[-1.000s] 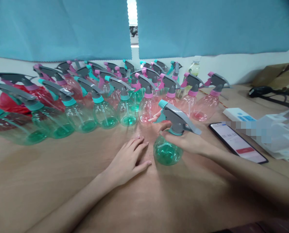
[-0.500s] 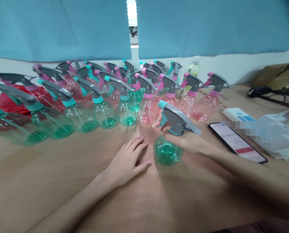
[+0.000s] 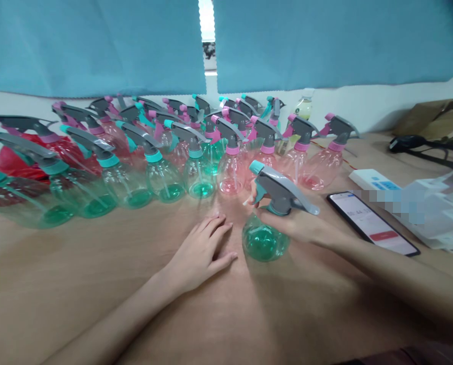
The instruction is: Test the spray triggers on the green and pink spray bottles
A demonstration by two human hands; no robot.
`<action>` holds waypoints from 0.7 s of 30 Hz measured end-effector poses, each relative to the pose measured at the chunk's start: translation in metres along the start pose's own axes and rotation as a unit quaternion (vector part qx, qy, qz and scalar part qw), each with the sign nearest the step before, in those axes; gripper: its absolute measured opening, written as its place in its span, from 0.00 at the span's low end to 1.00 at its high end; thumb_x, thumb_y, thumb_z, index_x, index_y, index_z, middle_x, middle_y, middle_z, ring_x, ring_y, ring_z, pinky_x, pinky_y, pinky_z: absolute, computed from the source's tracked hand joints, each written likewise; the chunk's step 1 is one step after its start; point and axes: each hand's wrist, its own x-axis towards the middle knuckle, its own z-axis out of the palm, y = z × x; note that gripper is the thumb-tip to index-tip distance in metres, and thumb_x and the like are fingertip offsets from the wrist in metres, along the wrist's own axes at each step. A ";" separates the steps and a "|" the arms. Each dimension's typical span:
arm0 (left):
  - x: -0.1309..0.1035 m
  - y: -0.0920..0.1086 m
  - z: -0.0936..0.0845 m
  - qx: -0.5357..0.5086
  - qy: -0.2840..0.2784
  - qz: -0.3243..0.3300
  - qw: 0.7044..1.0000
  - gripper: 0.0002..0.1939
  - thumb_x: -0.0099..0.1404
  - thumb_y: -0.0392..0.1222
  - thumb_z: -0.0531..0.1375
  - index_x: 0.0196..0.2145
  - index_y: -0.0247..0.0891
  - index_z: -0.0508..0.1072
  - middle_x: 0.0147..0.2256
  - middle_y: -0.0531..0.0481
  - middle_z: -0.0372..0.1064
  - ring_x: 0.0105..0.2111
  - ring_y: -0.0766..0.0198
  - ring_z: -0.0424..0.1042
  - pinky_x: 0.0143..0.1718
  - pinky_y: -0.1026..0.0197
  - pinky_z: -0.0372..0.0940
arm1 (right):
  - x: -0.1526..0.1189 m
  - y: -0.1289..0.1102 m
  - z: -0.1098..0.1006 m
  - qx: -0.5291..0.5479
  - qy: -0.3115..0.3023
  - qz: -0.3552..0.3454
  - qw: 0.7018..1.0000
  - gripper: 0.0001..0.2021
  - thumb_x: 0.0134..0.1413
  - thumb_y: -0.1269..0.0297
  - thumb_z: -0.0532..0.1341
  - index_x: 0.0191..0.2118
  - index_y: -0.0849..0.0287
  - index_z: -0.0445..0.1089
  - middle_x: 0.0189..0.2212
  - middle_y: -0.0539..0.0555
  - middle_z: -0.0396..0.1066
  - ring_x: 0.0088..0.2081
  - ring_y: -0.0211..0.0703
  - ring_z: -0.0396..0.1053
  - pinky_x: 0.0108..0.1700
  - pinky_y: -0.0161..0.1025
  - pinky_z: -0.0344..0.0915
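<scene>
My right hand (image 3: 298, 223) is wrapped around the neck of a green spray bottle (image 3: 265, 242), which has a grey and teal trigger head pointing up and to the left. Flat on the wooden table (image 3: 165, 324), just left of that bottle, lies my left hand (image 3: 199, 251), its fingers apart and nothing held. Beyond both hands stand several spray bottles in rows. The nearest ones are a teal-collared bottle with green base (image 3: 201, 182) and a pink-collared bottle (image 3: 231, 177).
A phone (image 3: 374, 223) lies right of my right hand, beside a white power strip (image 3: 386, 190) and a clear plastic container (image 3: 439, 210). Dark glasses or cables (image 3: 412, 144) and a cardboard box (image 3: 431, 119) are at the back right. Red plastic (image 3: 16, 157) shows at left.
The held spray bottle and my right hand have shifted slightly right and down. My left hand has stayed in place.
</scene>
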 end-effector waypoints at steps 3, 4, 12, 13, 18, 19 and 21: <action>0.000 0.000 0.000 0.000 0.001 -0.001 1.000 0.28 0.70 0.56 0.55 0.60 0.36 0.61 0.62 0.38 0.58 0.63 0.48 0.54 0.60 0.44 0.55 | -0.001 0.000 0.000 -0.009 -0.004 0.017 1.000 0.06 0.46 0.68 0.56 0.33 0.54 0.65 0.32 0.50 0.72 0.33 0.43 0.72 0.36 0.41 0.70; 0.000 0.000 0.000 -0.001 0.001 -0.001 1.000 0.28 0.70 0.56 0.55 0.60 0.37 0.60 0.62 0.38 0.58 0.63 0.47 0.54 0.60 0.44 0.55 | -0.001 0.001 0.000 -0.004 -0.003 0.025 1.000 0.07 0.45 0.68 0.56 0.34 0.54 0.66 0.33 0.51 0.73 0.35 0.44 0.73 0.37 0.41 0.70; 0.000 0.001 -0.001 -0.007 0.001 -0.001 1.000 0.28 0.70 0.56 0.55 0.61 0.38 0.60 0.62 0.39 0.57 0.63 0.47 0.54 0.60 0.44 0.55 | -0.006 0.009 0.002 0.003 0.010 0.069 0.998 0.18 0.43 0.68 0.58 0.45 0.58 0.69 0.31 0.54 0.77 0.33 0.49 0.76 0.41 0.49 0.73; 0.000 0.001 -0.001 -0.008 0.001 -0.001 1.000 0.28 0.70 0.56 0.55 0.61 0.38 0.60 0.62 0.39 0.57 0.63 0.47 0.54 0.60 0.44 0.55 | -0.006 0.010 0.001 -0.003 0.008 0.068 0.998 0.18 0.44 0.68 0.58 0.45 0.58 0.69 0.29 0.53 0.76 0.32 0.48 0.75 0.40 0.49 0.73; 0.000 0.001 0.000 -0.007 -0.002 -0.001 1.000 0.29 0.69 0.56 0.55 0.61 0.36 0.60 0.63 0.38 0.57 0.63 0.47 0.54 0.61 0.44 0.55 | -0.006 0.010 0.001 -0.004 0.006 0.061 0.998 0.18 0.44 0.70 0.59 0.45 0.56 0.70 0.34 0.54 0.78 0.36 0.48 0.76 0.42 0.47 0.73; 0.000 0.001 0.000 -0.006 -0.002 -0.002 1.000 0.29 0.69 0.56 0.55 0.61 0.36 0.60 0.63 0.38 0.57 0.63 0.47 0.54 0.61 0.45 0.54 | -0.006 0.010 0.002 0.000 0.008 0.061 0.998 0.18 0.43 0.70 0.59 0.45 0.56 0.70 0.36 0.54 0.78 0.38 0.49 0.76 0.43 0.46 0.73; 0.000 0.000 0.000 -0.004 -0.003 -0.002 1.000 0.29 0.69 0.56 0.56 0.61 0.35 0.61 0.63 0.38 0.57 0.64 0.48 0.53 0.61 0.45 0.54 | -0.006 0.010 0.002 0.003 0.009 0.064 0.998 0.19 0.43 0.70 0.59 0.46 0.56 0.70 0.36 0.54 0.78 0.38 0.49 0.76 0.42 0.47 0.73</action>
